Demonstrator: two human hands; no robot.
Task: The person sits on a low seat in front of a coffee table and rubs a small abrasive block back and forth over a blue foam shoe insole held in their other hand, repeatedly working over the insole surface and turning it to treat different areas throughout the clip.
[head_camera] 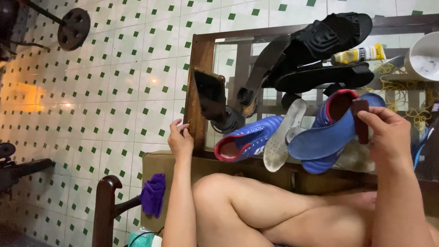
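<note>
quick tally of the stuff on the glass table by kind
blue shoes: 2
black sandals: 2
loose insoles: 2
glue tube: 1
phone on a stand: 1
white bowl: 1
total: 9

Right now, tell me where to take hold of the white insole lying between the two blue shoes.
Grip the white insole at its lower, wider end, coming from the near table edge. That end hangs free past the blue shoe, while the upper end leans among the black sandals.
</note>
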